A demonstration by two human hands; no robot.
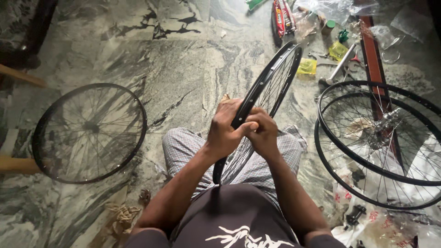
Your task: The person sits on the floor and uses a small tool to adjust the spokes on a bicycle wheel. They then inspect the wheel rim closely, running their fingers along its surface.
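We hold a black rim (268,87) upright on edge between our knees, over the middle of the floor (183,59); its far end points toward the floor's top edge and its near end sits at our lap. Our left hand (225,131) is wrapped around the rim's near part, fingers closed over it. Our right hand (262,133) is curled shut just beside it, touching the left thumb and pinching at the rim's edge; what the fingertips hold we cannot tell. A spoked wheel (89,133) lies flat toward the floor's left edge, well apart from us. Two overlapping wheels (381,142) lie at the right edge. Near the top right corner are a hammer (337,66) and small yellow packets (307,66).
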